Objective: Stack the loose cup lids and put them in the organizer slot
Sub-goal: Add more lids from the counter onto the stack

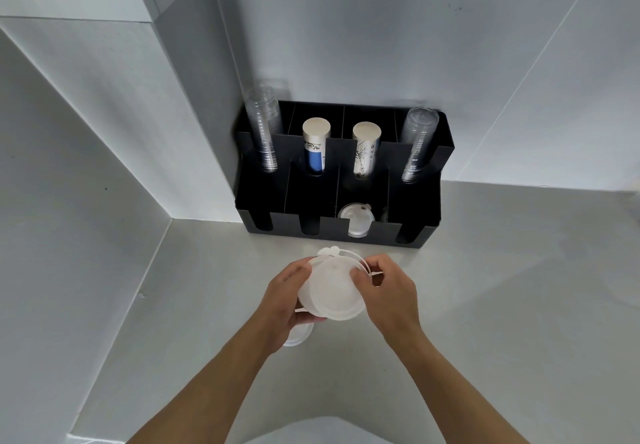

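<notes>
Both my hands hold a small stack of translucent white cup lids (331, 287) above the steel counter, just in front of the black organizer (429, 225). My left hand (282, 300) grips the stack's left edge and underside. My right hand (388, 289) pinches its right edge with thumb and fingers. The lids sit slightly offset from one another. One more loose lid (298, 335) lies on the counter, partly hidden under my left hand. A lid (356, 220) stands in the organizer's third front slot from the left.
The organizer's back row holds two stacks of clear cups (263, 128) (417, 142) at the ends and two stacks of paper cups (314, 145) (365, 149) between them. It stands in the corner against grey wall panels. The counter (502, 305) stretches to the right.
</notes>
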